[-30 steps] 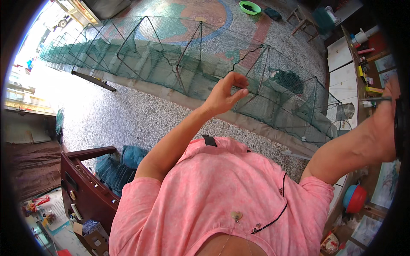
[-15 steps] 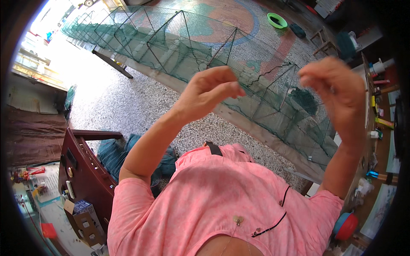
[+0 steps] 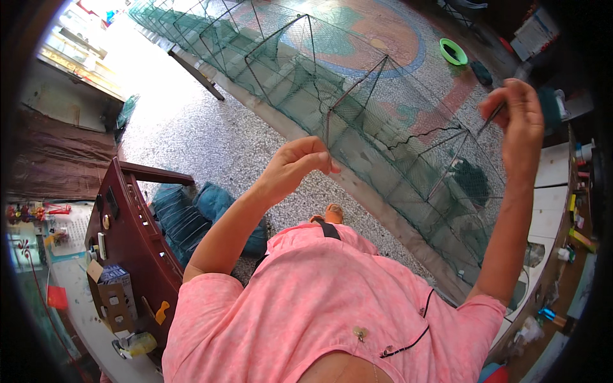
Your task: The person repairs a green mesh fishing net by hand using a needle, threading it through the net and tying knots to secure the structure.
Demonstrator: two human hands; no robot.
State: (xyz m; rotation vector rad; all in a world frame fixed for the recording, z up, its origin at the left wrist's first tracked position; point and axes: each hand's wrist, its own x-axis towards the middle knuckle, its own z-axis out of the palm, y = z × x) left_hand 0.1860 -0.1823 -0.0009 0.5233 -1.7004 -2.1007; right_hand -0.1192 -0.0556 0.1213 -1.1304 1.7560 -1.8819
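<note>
A long green mesh net trap (image 3: 370, 121), held in shape by dark frames, stretches diagonally over a long narrow bench. My left hand (image 3: 294, 166) is in a pinch at its near side, close to an upright frame rod. Whatever lies between those fingertips, if anything, is too small to make out. Raised at the right end of the net, my right hand (image 3: 520, 121) grips a thin dark pointed tool (image 3: 490, 120), which slants down toward the mesh. A dark wavy cord (image 3: 415, 135) runs along the net between both hands.
Blue-green bundled netting (image 3: 182, 214) lies on the speckled floor beside a dark red wooden cabinet (image 3: 137, 242). A cardboard box (image 3: 113, 297) is at lower left. A bright green basin (image 3: 453, 52) sits beyond the net. Cluttered shelving (image 3: 575, 230) lines the right side.
The view has shifted, so the net appears lower and further right. My right hand has moved outward, and the dark tool now shows in it. My left hand has come lower, its fingers closer together.
</note>
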